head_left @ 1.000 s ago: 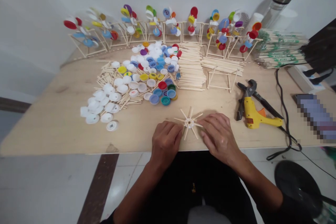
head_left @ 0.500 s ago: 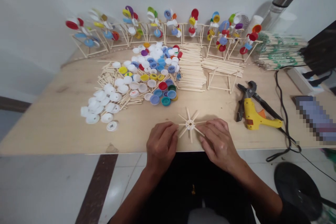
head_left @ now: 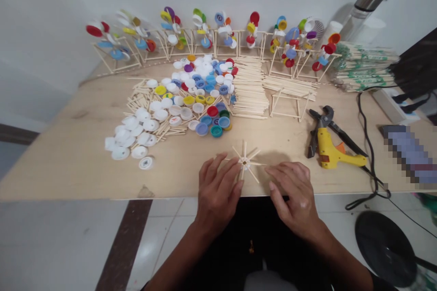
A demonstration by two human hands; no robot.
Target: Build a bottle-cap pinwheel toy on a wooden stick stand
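Table [head_left: 75, 154] holding caps [head_left: 186, 113], my left hand [head_left: 216, 193] curling over the stick wheel [head_left: 246, 163], can't tell if gripping, right hand [head_left: 294, 195] hanging half-open just beside, holding nothing

Pretty loaded table [head_left: 75, 145]: frames [head_left: 238, 44] along the back, caps [head_left: 186, 113] piled on and around sticks [head_left: 140, 97], a wheel [head_left: 245, 163] near the front edge, then glue gun [head_left: 327, 148], cutter [head_left: 323, 119], power strip [head_left: 392, 105] and phone [head_left: 409, 150] over right.

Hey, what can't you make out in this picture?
In the head view:
- Stick wheel: some left-side spokes, hidden by the left hand.
- Phone: screen content, blurred into blocks.
- Front white cap: its mark, too small to read.
- Round black base: its pole, cut off by the right edge.
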